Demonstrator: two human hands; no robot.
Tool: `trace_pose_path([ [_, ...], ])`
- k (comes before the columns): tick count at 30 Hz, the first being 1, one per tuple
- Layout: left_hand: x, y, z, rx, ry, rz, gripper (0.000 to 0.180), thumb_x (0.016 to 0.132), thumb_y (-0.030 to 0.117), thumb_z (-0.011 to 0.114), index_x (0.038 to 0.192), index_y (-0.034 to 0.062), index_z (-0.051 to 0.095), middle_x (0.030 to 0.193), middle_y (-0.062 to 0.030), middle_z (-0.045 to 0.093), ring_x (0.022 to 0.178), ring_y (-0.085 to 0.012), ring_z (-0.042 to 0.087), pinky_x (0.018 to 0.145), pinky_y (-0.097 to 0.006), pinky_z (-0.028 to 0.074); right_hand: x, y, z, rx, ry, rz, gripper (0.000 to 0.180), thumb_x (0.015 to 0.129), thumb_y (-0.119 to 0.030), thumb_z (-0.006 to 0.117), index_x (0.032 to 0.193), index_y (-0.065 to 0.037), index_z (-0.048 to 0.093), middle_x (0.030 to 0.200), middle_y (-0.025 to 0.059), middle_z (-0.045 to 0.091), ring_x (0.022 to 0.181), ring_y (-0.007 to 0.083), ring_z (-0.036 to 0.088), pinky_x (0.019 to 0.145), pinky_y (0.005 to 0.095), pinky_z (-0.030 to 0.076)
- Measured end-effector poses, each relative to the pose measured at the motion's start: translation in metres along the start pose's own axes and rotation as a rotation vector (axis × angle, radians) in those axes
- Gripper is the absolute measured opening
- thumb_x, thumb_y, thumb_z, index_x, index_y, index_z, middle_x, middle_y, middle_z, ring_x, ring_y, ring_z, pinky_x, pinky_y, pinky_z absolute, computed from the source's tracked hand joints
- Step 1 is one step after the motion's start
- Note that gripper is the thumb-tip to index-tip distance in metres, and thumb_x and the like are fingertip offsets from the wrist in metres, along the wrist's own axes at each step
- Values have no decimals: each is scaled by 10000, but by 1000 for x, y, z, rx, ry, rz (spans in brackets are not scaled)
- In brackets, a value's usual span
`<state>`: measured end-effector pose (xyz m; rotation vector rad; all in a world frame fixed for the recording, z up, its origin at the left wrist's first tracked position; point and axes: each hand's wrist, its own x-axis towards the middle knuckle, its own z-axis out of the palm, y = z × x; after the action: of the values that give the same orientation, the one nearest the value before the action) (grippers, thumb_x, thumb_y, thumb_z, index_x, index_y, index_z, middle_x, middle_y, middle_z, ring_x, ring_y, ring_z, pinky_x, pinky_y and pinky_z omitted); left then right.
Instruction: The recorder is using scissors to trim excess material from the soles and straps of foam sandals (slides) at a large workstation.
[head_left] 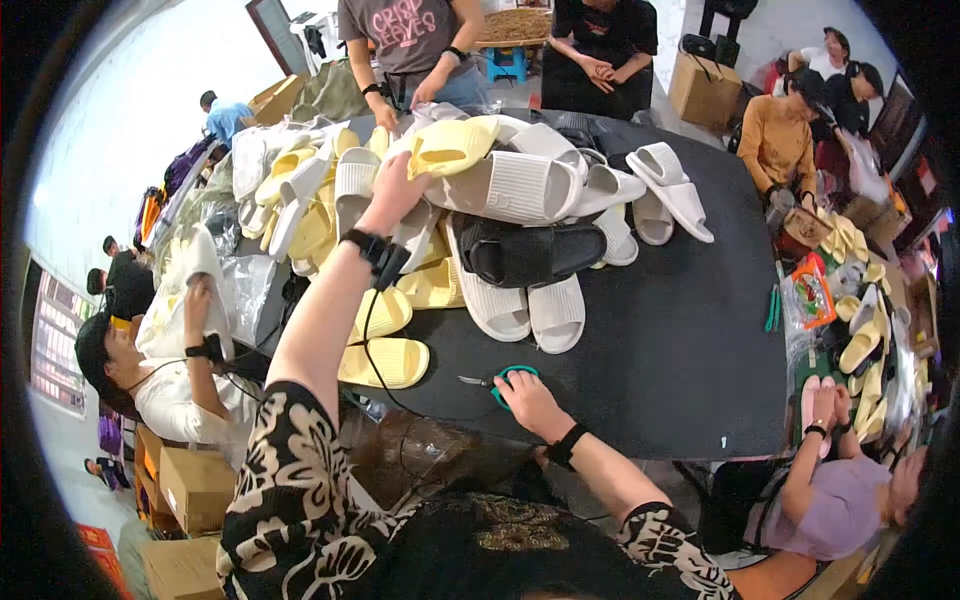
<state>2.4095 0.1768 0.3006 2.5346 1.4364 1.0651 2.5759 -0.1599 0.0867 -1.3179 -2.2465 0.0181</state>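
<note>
Reaching onto the slipper heap (505,190), the left hand (402,188) touches a yellow slipper (456,147), grip unclear; the right hand (531,406) holds scissors (486,382) at the counter (690,330). Little looks done: most slippers lie jumbled.

This place is looking like a small footwear workshop or packing room. On a wide black table (690,350), many slippers (525,190) are lying in a big heap, in white, yellow and black colours. Clear plastic bags (245,285) are lying beside this heap. Several people (777,137) are staying around the room, some of them near the goods. At the right side, a second heap (862,345) is showing more yellow pairs. Cardboard boxes (200,488) are standing at several places, and plain white walls (130,60) are surrounding everything.
</note>
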Motion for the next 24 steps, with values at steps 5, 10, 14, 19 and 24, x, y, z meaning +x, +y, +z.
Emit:
trace_pose_path([
  [5,52,-27,28,-48,-228,-150,782,702,391,694,1281,-45,400,1163,-298,538,1098,-397,528,918,-426,431,-3,11,-9,116,-219,186,361,772,-98,547,1122,-12,543,889,156,531,856,313,542,757,401,463],
  [10,95,-58,48,-92,-305,-61,1036,646,475,738,1422,2,240,1284,-282,476,1209,-388,460,1004,-423,374,-43,11,-91,626,-269,716,560,780,-167,641,1270,22,445,1016,173,579,957,303,593,807,381,482],
  [14,106,-21,53,33,-539,-76,1041,644,500,736,1438,52,232,1286,-263,489,1262,-384,408,1038,-438,328,-68,-18,-159,1264,182,1032,601,815,-243,677,1289,30,429,1060,137,594,911,252,624,783,362,519],
  [19,81,-34,72,-17,-537,-39,757,729,280,662,1352,10,329,1092,-289,590,1058,-419,560,887,-437,446,-62,-56,-189,1603,633,990,637,794,-358,719,1229,32,464,1005,131,600,811,213,625,719,357,540],
  [24,21,-2,72,-186,-269,85,459,773,102,575,1205,-17,474,944,-268,625,918,-409,605,797,-442,475,-55,-55,-194,1845,555,869,779,767,-443,724,1296,28,401,1019,136,589,829,195,608,752,369,525],
])
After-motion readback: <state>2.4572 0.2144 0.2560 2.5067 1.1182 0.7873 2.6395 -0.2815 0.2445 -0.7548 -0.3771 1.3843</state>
